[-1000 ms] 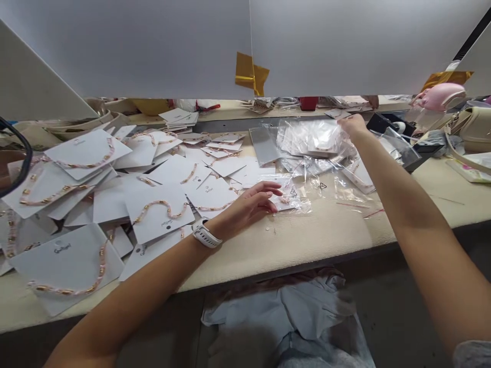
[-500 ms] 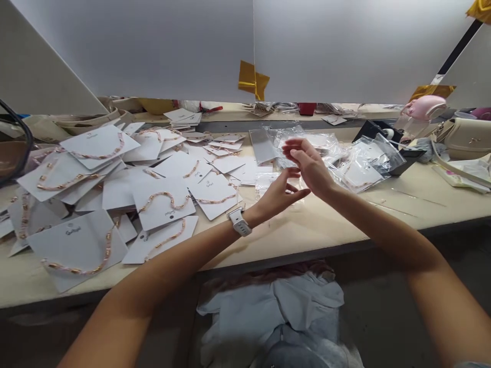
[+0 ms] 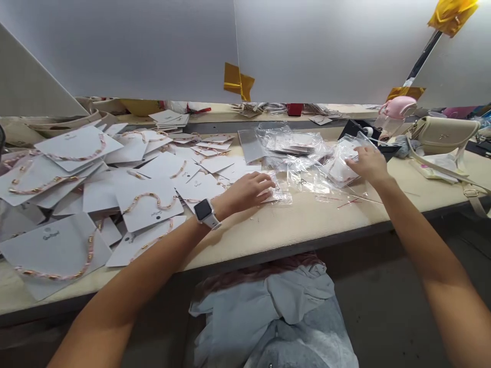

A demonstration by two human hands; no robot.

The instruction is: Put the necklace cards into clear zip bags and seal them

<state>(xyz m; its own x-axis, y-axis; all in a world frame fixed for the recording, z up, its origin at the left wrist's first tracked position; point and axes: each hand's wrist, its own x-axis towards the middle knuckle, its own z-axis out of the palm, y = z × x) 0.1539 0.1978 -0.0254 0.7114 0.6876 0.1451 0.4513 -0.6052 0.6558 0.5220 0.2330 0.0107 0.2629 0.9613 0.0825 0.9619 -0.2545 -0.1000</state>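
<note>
My left hand [image 3: 248, 190], with a white watch on its wrist, lies on the beige table [image 3: 291, 230]. Its fingers are curled down onto a clear bag with a white card inside [image 3: 276, 193]. My right hand [image 3: 366, 163] is further right, its bent fingers touching a clear plastic bag [image 3: 337, 171] at the edge of a loose pile of bags [image 3: 303, 145]. White cards carrying pink and gold bracelets [image 3: 149, 204] are heaped to the left of my left hand.
Thin red strips [image 3: 347, 203] lie on the table between my hands. A beige handbag [image 3: 441, 134], a pink object [image 3: 397, 107] and a black box [image 3: 358, 130] stand at the right. White partition boards [image 3: 153, 46] rise behind. Cloth [image 3: 268, 306] lies below the table edge.
My hands were together above the table; now the left has dropped onto the bagged card and the right has moved right to the bag pile. The view has shifted slightly.
</note>
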